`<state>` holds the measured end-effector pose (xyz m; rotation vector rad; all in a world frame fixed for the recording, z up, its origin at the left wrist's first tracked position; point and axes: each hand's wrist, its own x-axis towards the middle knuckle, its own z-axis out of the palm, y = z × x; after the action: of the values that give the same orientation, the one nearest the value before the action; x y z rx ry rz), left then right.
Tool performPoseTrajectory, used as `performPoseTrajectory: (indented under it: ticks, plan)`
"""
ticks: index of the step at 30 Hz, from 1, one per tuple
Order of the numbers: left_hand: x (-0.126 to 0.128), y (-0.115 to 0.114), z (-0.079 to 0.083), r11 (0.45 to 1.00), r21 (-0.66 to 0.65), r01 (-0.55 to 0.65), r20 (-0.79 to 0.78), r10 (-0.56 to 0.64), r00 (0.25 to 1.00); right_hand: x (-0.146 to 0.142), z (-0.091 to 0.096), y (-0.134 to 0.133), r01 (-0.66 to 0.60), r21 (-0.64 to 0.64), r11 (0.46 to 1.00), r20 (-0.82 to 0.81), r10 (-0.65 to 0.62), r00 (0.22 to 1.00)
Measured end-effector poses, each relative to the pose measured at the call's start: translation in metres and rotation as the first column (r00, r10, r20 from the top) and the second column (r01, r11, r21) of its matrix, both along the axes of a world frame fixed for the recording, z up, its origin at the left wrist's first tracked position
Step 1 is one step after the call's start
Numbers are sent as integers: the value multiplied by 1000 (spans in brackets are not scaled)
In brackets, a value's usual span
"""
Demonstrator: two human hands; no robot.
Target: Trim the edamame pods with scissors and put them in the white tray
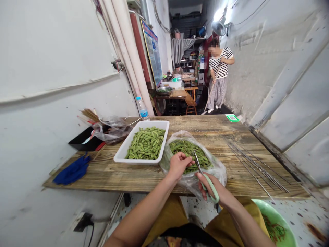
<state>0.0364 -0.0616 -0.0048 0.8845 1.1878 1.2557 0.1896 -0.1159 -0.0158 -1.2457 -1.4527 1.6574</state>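
Note:
My left hand reaches into a clear plastic bag full of green bean pods, with its fingers curled around a pod. My right hand grips scissors with green handles, blades pointing up toward the left hand's fingertips. The bag lies at the near edge of a wooden table. Just left of it stands a white rectangular tray heaped with green pods.
Thin metal skewers lie on the right of the table. A blue cloth, a black tray with a crumpled bag, and a water bottle sit at left. A green basin stands below right. Two people are beyond the table.

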Motion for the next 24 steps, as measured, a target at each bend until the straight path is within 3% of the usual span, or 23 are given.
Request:
performPoseTrajectory:
  ticks: [6,9,11,13,14,16,17,20,22,24]
  plan:
    - [-3,-1,-8,1000,17,-25,-69,26,997,-4,-9,2,6,-125,992,-21,-8,1000]
    - [-33,5,-4,979,140,-151,-273,184,944,-2,-14,2,21,-167,986,-41,-28,999]
    - [-68,13,9,903,327,-279,-478,413,775,2,-16,3,37,-164,986,-55,-47,997]
    - [-106,24,27,797,513,-318,-651,603,462,5,-17,3,53,-169,984,-69,-66,995]
    - [-122,29,37,790,544,-284,-718,613,330,7,-17,4,54,-173,983,-76,-68,995]
    - [-140,39,55,848,497,-185,-835,525,164,8,-17,4,52,-183,982,-88,-69,994]
    - [-141,43,61,874,465,-138,-868,481,125,8,-17,4,54,-187,981,-92,-72,993]
    - [-116,52,61,924,371,94,-923,356,150,8,-17,3,85,-193,977,-102,-106,989]
    - [-86,58,48,919,246,307,-963,195,186,8,-18,1,108,-193,975,-109,-130,985]
    - [-61,67,30,903,124,411,-985,60,164,11,-18,-1,120,-193,974,-114,-143,983]
